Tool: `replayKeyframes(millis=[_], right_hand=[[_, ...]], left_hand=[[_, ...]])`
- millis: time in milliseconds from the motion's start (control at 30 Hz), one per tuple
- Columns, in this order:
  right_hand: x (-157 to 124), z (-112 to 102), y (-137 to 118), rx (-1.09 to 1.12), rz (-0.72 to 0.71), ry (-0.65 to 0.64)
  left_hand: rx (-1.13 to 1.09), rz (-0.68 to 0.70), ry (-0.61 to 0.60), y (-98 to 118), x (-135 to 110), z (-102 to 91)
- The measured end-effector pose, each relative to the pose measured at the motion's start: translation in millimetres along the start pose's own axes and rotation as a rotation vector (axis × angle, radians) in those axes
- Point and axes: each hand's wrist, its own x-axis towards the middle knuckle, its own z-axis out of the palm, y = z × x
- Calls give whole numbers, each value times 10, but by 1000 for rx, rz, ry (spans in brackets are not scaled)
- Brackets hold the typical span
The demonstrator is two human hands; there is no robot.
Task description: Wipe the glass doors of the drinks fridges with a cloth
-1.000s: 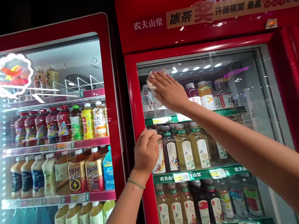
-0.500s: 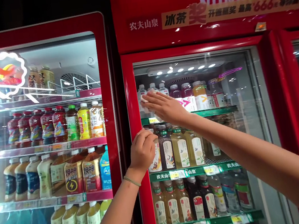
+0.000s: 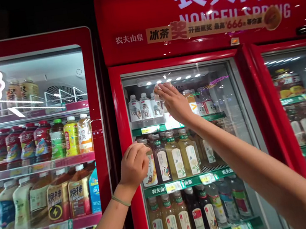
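My right hand [image 3: 175,104] presses a small white cloth [image 3: 158,88] flat against the glass door [image 3: 226,137] of the middle red drinks fridge, high up near the top shelf of bottles. My left hand [image 3: 134,165] is curled with its fingertips resting on the left red frame [image 3: 125,134] of that same door, at the height of the second shelf. A thin band circles my left wrist. Behind the glass stand rows of tea and water bottles [image 3: 174,157].
A second red fridge [image 3: 40,155] full of bottled drinks stands to the left, a third [image 3: 304,113] to the right. A red header sign [image 3: 201,17] with white lettering tops the middle fridge. The surroundings above are dark.
My right hand with the cloth went down the glass and has come back up and slightly right. My left hand has stayed on the frame. The view has shifted right.
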Motion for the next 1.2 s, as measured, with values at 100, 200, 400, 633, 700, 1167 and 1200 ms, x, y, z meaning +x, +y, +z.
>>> replayKeyframes(millis=[100, 200, 400, 633, 700, 1167, 1200], right_hand=[[-69, -1, 18, 3, -46, -28], [-138, -35, 161, 31, -160, -113], [-257, -55, 373, 34, 191, 195], [-342, -135, 529, -17, 24, 6], [-406, -190, 671, -18, 172, 107], [-821, -442, 1297, -4, 299, 195], [-880, -443, 1274, -7, 260, 162]], left_hand=[[19, 6, -20, 1, -3, 0], [34, 11, -45, 4, -4, 4], [88, 20, -70, -8, -14, 26], [164, 43, -106, -23, -32, 17], [194, 37, -113, -18, -30, 10], [373, -66, -146, 341, 452, 337], [350, -44, -148, 417, 502, 427]])
